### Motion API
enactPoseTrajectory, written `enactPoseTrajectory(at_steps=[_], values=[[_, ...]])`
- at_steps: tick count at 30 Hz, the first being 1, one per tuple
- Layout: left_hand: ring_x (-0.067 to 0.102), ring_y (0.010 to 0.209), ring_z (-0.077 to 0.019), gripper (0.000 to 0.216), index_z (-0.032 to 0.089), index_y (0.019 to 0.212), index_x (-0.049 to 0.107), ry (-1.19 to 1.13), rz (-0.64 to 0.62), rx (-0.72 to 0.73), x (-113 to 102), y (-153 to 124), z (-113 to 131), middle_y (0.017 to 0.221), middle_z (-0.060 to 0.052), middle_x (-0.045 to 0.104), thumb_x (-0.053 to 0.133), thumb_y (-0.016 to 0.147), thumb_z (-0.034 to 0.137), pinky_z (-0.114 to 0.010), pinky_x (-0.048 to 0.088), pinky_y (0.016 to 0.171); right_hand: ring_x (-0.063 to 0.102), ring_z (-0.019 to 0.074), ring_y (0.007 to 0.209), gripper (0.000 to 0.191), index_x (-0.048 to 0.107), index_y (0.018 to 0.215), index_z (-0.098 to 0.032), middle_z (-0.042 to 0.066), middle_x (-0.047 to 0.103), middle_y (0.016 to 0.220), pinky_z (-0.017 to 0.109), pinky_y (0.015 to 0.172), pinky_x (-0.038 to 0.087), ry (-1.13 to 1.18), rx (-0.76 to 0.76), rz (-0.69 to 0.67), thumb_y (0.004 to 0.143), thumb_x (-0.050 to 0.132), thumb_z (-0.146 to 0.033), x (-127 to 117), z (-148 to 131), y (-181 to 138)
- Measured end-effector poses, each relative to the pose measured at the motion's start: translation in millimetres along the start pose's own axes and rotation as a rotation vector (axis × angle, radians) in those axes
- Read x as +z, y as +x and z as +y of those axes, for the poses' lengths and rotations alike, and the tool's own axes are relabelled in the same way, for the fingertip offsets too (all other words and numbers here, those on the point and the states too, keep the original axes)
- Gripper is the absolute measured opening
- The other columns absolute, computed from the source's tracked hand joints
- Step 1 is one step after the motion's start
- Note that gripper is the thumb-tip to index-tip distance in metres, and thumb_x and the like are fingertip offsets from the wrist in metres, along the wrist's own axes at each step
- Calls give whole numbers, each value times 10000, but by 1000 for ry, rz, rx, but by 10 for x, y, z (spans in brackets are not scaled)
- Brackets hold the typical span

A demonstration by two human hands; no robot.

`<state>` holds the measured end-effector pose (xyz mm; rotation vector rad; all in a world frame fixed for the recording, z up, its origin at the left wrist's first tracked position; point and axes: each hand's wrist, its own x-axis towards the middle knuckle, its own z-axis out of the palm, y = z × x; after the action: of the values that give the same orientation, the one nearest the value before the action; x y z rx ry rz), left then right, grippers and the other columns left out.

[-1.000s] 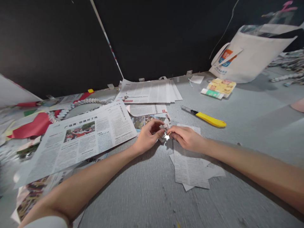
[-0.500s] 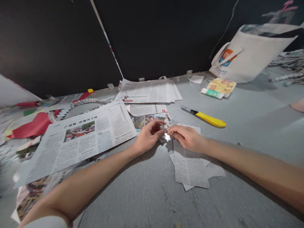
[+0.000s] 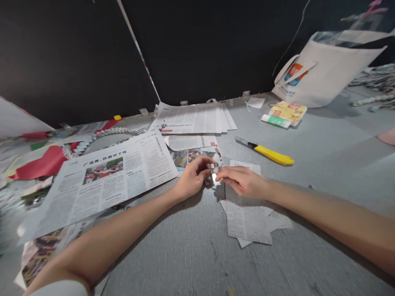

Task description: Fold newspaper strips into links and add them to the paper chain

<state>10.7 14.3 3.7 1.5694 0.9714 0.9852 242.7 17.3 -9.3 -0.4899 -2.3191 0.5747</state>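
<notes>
Near the middle of the table, my left hand (image 3: 195,176) is closed on a small chain of folded newspaper strips (image 3: 218,158), pinched between thumb and fingers. The chain's far end sticks up beyond the fingertips. My right hand (image 3: 242,180) meets it from the right, its thumb and forefinger pinched together at the chain's near side. Whether a separate paper piece sits in that pinch is too small to tell. Under my right wrist lie several cut newspaper pieces (image 3: 247,220). A yellow utility knife (image 3: 271,154) rests beyond my right hand, its blade pointing left.
A large newspaper sheet (image 3: 108,181) covers the left, with a stack of sheets (image 3: 191,119) behind. A longer folded-paper chain (image 3: 115,131) and red paper (image 3: 46,164) lie far left. A yellow packet (image 3: 290,112) and a white bag (image 3: 333,70) stand at the back right, before a black panel (image 3: 210,53).
My right hand has shifted slightly down and left along the paper chain, showing more of the chain between the hands. My left hand stays nearly where it was.
</notes>
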Motion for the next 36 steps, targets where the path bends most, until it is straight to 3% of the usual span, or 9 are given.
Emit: enactPoseTrajectory(at_steps=[14,36], values=[[621,904,-170,196,186,1160,653,15,5,16,-3,1,-47,1003,-64,660,672,968,217,-342,504,828,661,158,750,161,624,1187,-199,39,717,921,293,685,524,-49,88,47,1113,481,-206,19,7,-10],[529,737,-144,236,161,1175,646,165,-57,28,-3,-14,21,805,-8,601,656,989,306,-328,446,724,617,148,680,131,636,1134,-184,34,708,840,288,660,477,-69,80,12,1065,524,-185,6,-30,-2]])
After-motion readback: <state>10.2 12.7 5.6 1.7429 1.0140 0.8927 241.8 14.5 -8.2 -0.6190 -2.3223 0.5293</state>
